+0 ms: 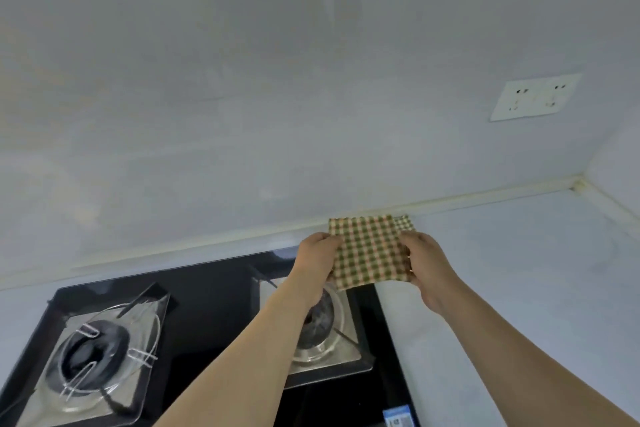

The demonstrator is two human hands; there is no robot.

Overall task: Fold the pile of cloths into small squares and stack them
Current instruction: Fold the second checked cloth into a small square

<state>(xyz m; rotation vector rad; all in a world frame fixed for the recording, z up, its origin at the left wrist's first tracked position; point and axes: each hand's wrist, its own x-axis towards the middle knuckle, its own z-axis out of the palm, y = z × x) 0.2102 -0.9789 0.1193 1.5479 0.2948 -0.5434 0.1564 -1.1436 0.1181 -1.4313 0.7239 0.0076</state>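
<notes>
**Ana:** Cloth first: that green, cream and pink checked fabric square [370, 250] is already folded small. Where is it?

**Ben:** Up in the air, above the far right corner of the black glass gas hob [214, 291] and the pale bench [519, 270], close to the wall. The left hand [318, 260] pinches its left edge and the right hand [424, 263] its right edge, fingers curled round the fabric, so both hands are closed on it.

**Ana:** A second layer peeks out at the top right corner.

**Ben:** Yes, a strip of finer check shows there. I can't tell whether it's an under-layer of the same cloth or another one behind it.

**Ana:** So how should this step go?

**Ben:** I'd judge it's the placing stage. Keep both edges taut and level so the layers don't slide, square up that stray corner, lower it flat on the bench rather than over the burner, then press the creases before letting go.

**Ana:** Any baskets or trays to stack in?

**Ben:** None visible. No pile or stack shows either. Only two burners with metal pan supports [100, 357], nothing on them, and a white wall socket [535, 97].
</notes>
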